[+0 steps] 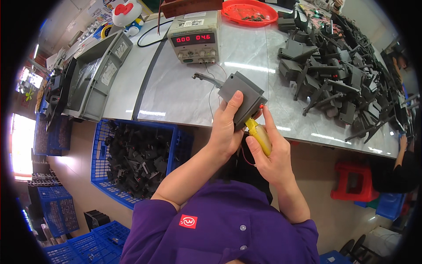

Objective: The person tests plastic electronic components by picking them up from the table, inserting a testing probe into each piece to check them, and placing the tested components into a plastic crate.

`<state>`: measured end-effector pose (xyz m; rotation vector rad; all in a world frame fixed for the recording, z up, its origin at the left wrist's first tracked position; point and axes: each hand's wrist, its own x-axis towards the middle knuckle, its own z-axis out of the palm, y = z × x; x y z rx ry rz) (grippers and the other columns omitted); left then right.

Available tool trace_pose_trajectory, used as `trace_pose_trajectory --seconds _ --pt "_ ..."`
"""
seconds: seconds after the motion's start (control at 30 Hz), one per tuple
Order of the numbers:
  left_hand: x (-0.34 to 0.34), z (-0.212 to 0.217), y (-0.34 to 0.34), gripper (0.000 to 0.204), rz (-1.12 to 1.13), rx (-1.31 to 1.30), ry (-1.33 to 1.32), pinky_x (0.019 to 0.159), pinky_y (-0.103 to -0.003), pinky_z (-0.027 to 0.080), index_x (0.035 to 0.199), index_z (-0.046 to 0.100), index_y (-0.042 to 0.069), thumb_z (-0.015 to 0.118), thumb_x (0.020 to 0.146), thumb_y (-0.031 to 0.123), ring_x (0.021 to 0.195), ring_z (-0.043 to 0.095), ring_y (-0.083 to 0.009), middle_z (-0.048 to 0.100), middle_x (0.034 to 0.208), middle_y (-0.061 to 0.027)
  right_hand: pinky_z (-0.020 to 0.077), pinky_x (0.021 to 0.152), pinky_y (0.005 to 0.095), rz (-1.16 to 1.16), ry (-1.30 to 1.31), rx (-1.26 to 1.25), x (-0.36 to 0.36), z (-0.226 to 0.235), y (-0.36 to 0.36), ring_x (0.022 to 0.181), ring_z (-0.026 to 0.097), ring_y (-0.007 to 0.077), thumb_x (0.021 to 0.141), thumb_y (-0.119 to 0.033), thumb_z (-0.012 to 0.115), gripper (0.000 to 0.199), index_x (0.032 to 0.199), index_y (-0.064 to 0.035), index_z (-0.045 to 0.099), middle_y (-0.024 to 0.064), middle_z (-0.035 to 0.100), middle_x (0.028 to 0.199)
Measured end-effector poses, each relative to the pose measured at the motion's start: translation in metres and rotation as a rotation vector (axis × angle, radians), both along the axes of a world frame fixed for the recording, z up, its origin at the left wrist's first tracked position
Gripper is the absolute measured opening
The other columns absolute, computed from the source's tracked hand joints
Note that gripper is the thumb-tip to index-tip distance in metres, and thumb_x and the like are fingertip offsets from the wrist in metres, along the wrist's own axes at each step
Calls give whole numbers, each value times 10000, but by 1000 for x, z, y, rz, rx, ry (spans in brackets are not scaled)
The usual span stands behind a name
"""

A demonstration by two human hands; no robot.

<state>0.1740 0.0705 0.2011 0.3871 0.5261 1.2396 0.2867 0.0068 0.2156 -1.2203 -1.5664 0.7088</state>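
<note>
My left hand (225, 127) is closed around a dark grey plastic housing (247, 88), thumb lying across its flat face. A thin jointed arm (205, 78) juts from the housing toward the upper left. My right hand (277, 160) is wrapped round a yellow-handled tool (261, 137), whose tip meets the housing's lower edge; the exact contact is hidden. My right index finger reaches up to a small red spot (261, 106) on the housing's side. A thin reddish wire (245, 159) hangs below the hands.
Behind my hands, a bench power supply (193, 39) with a lit red display trails thin wires. Dark grey parts (325, 75) are heaped at right, near a red tray (231, 9). Left are a grey bin (99, 83) and a blue crate (99, 154) of black parts. Another person (398, 167) sits far right.
</note>
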Motion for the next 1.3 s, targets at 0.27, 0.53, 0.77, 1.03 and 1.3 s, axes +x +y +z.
trace_pose_trajectory --seconds 0.27,0.53,0.77,1.03,1.3 --pt "-4 3 1 425 15 23 74 764 -324 493 1126 381 11 612 849 235 868 596 -197 568 994 -111 447 624 219 36 80 -53 0 -13 2 633 551 113 805 -40 576 581 1316 73 323 90 603 802" --pt "-7 10 -20 731 -54 332 308 965 -313 328 1375 85 55 547 810 12 1157 389 -187 369 1252 -121 274 369 173 397 1114 -414 23 -61 16 412 349 65 828 -150 501 652 1399 -56 201 180 565 909" --pt "-10 5 -24 804 -75 440 371 994 -316 295 1401 1 38 539 805 5 1201 349 -194 321 1308 -132 214 344 188 419 1081 -430 21 -67 16 402 311 63 839 -211 475 550 1334 -52 295 48 508 830" --pt "-16 4 -24 734 -33 448 375 973 -310 325 1403 72 51 543 839 48 1208 352 -190 348 1310 -98 227 354 190 437 1080 -405 16 -66 18 416 322 65 839 -189 474 575 1354 -33 271 58 522 827" --pt "-34 -7 -6 436 30 -138 -235 705 -333 490 1078 515 79 372 924 461 806 593 -189 597 938 -70 498 764 339 26 -309 292 -35 -2 -3 901 605 310 720 -77 676 601 1246 50 413 211 545 1140"
